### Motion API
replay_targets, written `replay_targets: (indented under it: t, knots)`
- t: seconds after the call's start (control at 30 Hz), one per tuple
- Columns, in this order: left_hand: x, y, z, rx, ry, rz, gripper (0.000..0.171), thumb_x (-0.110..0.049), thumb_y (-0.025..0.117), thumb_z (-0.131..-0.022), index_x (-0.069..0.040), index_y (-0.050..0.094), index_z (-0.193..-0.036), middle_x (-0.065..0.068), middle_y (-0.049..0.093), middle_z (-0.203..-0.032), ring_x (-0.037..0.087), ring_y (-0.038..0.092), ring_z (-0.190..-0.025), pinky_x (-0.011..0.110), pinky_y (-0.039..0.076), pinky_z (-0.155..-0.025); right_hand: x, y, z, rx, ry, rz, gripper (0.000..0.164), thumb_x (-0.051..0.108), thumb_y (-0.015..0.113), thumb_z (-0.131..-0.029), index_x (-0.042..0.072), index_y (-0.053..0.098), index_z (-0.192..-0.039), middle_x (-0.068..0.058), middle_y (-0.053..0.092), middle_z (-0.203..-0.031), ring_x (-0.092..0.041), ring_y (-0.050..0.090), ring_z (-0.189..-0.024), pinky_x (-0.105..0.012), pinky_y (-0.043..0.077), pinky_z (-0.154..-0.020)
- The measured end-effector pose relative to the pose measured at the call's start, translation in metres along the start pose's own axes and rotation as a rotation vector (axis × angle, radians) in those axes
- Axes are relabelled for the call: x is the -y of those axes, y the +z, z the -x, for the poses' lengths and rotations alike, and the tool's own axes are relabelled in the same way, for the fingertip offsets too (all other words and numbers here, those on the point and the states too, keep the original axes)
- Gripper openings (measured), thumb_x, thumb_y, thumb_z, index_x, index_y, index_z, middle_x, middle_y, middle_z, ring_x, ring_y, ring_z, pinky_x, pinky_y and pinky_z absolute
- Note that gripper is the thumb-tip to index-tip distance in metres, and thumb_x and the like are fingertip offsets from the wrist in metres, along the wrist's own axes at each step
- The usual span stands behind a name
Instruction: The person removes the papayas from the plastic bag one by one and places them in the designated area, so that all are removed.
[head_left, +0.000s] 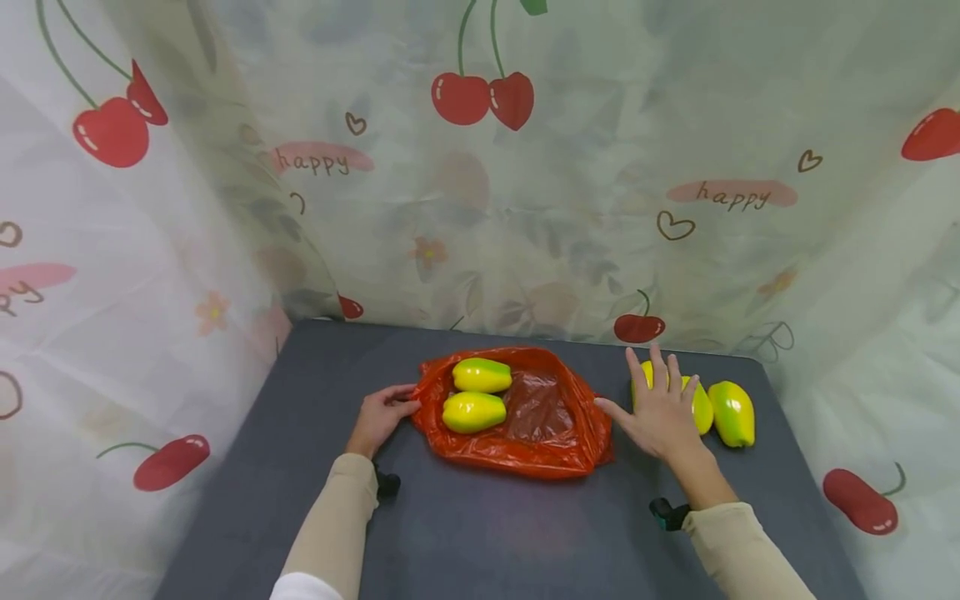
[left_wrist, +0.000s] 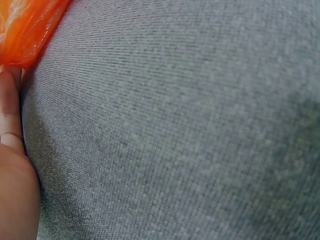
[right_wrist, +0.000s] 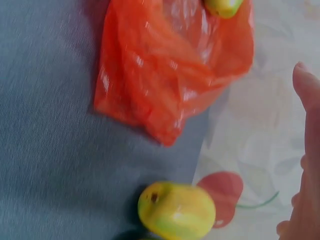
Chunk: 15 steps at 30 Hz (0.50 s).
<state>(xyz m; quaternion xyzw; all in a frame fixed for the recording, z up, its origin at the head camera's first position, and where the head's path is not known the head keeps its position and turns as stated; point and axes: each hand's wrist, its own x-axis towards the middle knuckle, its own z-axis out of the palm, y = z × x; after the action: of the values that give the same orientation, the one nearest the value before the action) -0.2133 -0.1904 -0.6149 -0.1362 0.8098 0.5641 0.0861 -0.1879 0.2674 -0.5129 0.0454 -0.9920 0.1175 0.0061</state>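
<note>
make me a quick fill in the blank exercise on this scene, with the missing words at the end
1. Inside the red plastic bag lie ____ yellow-green fruits.
2. In the head view, the left hand touches the bag at its ____ edge.
3. In the head view, the loose fruits lie to the ____ of the bag.
4. The word printed on the cloth behind the table is "____".

Missing words: two; left; right; happy.

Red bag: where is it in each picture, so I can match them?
Head: the red bag is just below the middle.
Left wrist: part of the red bag shows, top-left corner.
Right wrist: the red bag, top middle, cut off.
Shared landmark: the gray tabletop.
</note>
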Motion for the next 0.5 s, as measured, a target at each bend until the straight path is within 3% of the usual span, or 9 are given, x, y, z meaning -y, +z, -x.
replay_targets:
  t: [0.23, 0.5]
  knots:
    - [-0.001, 0.0, 0.0, -0.012, 0.018, 0.031, 0.04, -0.032, 0.078, -0.091, -0.02, 0.071, -0.129, 0.006, 0.073, -0.123, 0.023, 0.065, -0.115, 0.045, 0.048, -0.11, 0.027, 0.007, -0.007, 0.028, -0.079, -0.016, 0.103, 0.077, 0.052, -0.089, 0.024, 0.007, -0.166, -0.018, -0.004, -0.172, -0.053, 0.0, -0.155, -0.08, -0.001, -0.115]
    - [0.001, 0.002, -0.001, -0.016, 0.014, 0.022, 0.039, -0.031, 0.077, -0.092, -0.02, 0.072, -0.129, 0.006, 0.074, -0.122, 0.022, 0.066, -0.109, 0.044, 0.051, -0.106, 0.054, 0.012, -0.013, 0.061, -0.151, 0.001, 0.103, 0.08, 0.05, -0.088, 0.028, 0.008, -0.166, -0.016, -0.002, -0.173, -0.049, 0.002, -0.157, -0.076, 0.001, -0.119]
